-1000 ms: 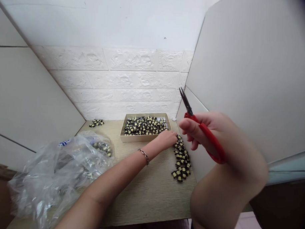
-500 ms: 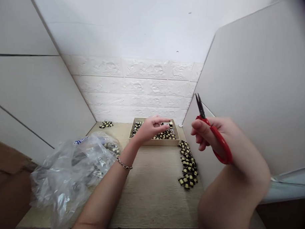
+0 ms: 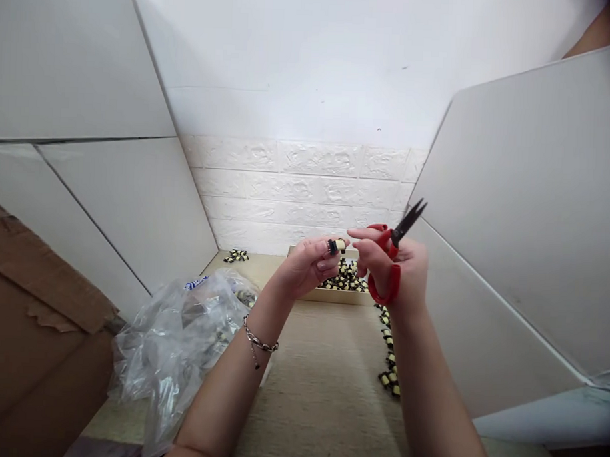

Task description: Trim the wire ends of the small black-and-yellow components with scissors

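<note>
Between the thumb and fingers of my left hand (image 3: pixel 311 265) is a small transformer (image 3: pixel 339 246), yellow-wrapped with a black bobbin and metal pins. My right hand (image 3: pixel 391 261) carries red-handled scissors (image 3: pixel 395 241), one loop round the thumb area, with the dark blades pointing up and right, slightly apart. Its thumb and index fingertips are right beside the transformer; whether they touch it I cannot tell. Behind both hands stands a shallow cardboard box (image 3: pixel 340 296) holding many like transformers (image 3: pixel 350 277), partly hidden by my hands.
Along the right of the table (image 3: pixel 324 382) lies a row of loose transformers (image 3: pixel 390 378), partly behind my right forearm. A small group (image 3: pixel 236 255) sits at the back left. A clear plastic bag (image 3: pixel 181 344) with parts lies left, beside a brown carton (image 3: pixel 41 326). White panels flank both sides.
My left hand has come back from over the box with a transformer. My right hand has moved left to meet it, and the scissors now tilt to the right. The view has shifted.
</note>
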`<state>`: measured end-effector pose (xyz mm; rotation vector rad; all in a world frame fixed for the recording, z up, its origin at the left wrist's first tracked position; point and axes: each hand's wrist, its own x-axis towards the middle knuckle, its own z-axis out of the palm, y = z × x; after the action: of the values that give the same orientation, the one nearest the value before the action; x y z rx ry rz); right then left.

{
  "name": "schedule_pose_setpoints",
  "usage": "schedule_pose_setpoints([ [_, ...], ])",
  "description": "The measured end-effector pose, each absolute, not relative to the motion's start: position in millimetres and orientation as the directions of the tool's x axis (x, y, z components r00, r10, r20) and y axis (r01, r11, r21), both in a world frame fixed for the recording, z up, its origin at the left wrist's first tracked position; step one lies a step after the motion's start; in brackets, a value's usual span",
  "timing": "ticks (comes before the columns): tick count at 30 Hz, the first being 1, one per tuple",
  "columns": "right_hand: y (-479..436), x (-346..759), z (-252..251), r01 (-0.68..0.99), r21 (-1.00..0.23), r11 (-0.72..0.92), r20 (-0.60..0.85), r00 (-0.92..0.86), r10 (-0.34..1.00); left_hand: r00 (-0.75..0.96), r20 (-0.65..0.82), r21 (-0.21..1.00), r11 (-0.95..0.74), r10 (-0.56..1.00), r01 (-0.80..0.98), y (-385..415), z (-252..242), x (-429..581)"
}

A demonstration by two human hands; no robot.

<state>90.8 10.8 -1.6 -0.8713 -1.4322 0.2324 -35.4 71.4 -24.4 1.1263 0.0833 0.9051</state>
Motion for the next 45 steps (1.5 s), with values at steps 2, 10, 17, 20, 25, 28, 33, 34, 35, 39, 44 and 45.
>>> schedule_pose_setpoints([
  [2, 10.1, 94.7, -1.7, 0.386, -0.604, 0.697, 0.783, 0.124, 0.609, 0.674, 0.357, 0.806, 0.151, 0.647, -0.572, 69.5, -23.6, -35.0],
  [10, 4.9, 100.8, 2.9, 0.528, -0.529, 0.664, 0.789, 0.018, 0.614, 0.742, 0.312, 0.835, 0.201, 0.593, -0.512, 66.1, -23.4, -34.9],
  [17, 2.9, 97.3, 3.6, 0.521, -0.516, 0.680, 0.816, 0.056, 0.575, 0.756, 0.275, 0.812, 0.277, 0.595, -0.513, 65.1, -25.9, -31.1],
  [20, 2.9, 93.6, 1.8, 0.526, -0.502, 0.686, 0.850, 0.156, 0.503, 0.691, 0.351, 0.772, 0.222, 0.632, -0.595, 61.4, -27.2, -25.1],
  [25, -0.5, 88.1, -1.6, 0.602, -0.463, 0.651, 0.882, 0.242, 0.405, 0.627, 0.427, 0.733, 0.157, 0.651, -0.662, 46.1, -22.5, -15.0],
  [28, -2.4, 82.8, -4.6, 0.625, -0.438, 0.646, 0.897, 0.260, 0.357, 0.603, 0.487, 0.732, 0.082, 0.632, -0.676, 38.2, -17.5, -14.4],
  [33, -2.0, 73.4, -9.8, 0.622, -0.434, 0.652, 0.900, 0.317, 0.297, 0.639, 0.488, 0.779, 0.033, 0.595, -0.626, 38.1, -15.6, -20.7],
  [34, -1.6, 72.5, -10.5, 0.617, -0.440, 0.652, 0.898, 0.325, 0.298, 0.649, 0.479, 0.779, 0.055, 0.591, -0.625, 39.2, -16.3, -21.9],
  [35, -1.1, 71.9, -11.2, 0.610, -0.445, 0.656, 0.895, 0.331, 0.299, 0.657, 0.467, 0.776, 0.082, 0.592, -0.625, 40.5, -17.1, -22.8],
  [39, 0.8, 72.2, -13.3, 0.590, -0.447, 0.672, 0.894, 0.331, 0.303, 0.677, 0.417, 0.778, 0.147, 0.606, -0.611, 43.3, -20.5, -24.3],
  [44, 1.5, 72.1, -14.5, 0.608, -0.367, 0.705, 0.930, 0.269, 0.252, 0.687, 0.367, 0.772, 0.206, 0.627, -0.601, 41.6, -20.1, -23.9],
  [45, 1.5, 71.9, -14.4, 0.619, -0.344, 0.706, 0.938, 0.257, 0.232, 0.685, 0.351, 0.768, 0.222, 0.638, -0.601, 40.9, -19.4, -23.7],
])
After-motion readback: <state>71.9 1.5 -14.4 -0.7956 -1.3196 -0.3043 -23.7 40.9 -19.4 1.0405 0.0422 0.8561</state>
